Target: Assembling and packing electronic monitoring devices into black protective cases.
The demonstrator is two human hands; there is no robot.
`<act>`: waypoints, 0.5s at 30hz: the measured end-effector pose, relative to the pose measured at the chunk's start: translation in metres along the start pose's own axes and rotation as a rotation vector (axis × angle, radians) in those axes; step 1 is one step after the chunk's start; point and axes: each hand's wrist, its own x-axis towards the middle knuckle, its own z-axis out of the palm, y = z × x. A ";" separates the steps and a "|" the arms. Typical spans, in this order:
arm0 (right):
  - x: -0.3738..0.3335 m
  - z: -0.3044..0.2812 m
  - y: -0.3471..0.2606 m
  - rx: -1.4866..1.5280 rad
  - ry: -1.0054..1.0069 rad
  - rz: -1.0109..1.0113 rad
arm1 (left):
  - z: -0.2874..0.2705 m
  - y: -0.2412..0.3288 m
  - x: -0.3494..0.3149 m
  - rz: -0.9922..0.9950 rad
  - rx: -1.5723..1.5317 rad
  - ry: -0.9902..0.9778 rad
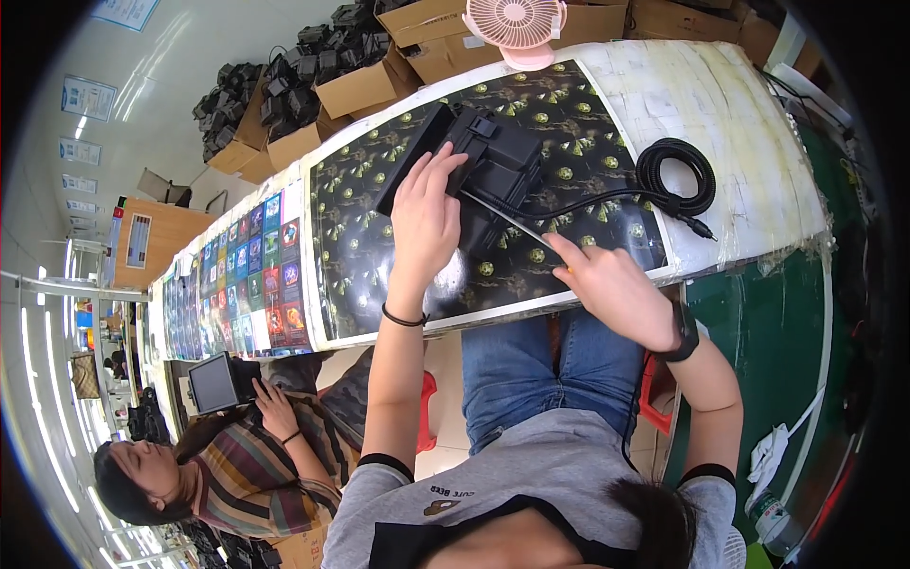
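A black plastic device (507, 156) with a flat panel along its left side lies on the dark patterned mat. My left hand (428, 213) rests on this device, its fingers stretched out and lying across the housing. In my right hand (611, 289) is a screwdriver (507, 217), gripped by its handle, of which only a bit of yellow shows. The long metal shaft slants up and left, and its tip meets the device near my left fingers; the exact contact spot is hidden. From the device a black cable (607, 195) runs right into a coil (675, 178).
A pink fan (517, 28) stands at the table's far edge. Behind the table are cardboard boxes (360, 87) and piles of black devices (313, 66). Colourful cards (251, 270) cover the table's left part. At the lower left a seated person (256, 455) holds a black screen unit (223, 384).
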 end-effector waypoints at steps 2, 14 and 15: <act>0.006 -0.003 0.008 0.151 -0.018 -0.016 | -0.001 0.002 0.003 0.023 -0.017 0.012; -0.016 -0.079 0.029 0.009 0.206 0.155 | -0.010 -0.023 0.010 0.129 -0.109 -0.089; -0.016 -0.083 0.037 -0.136 0.256 0.237 | -0.011 -0.026 0.012 0.117 -0.150 -0.095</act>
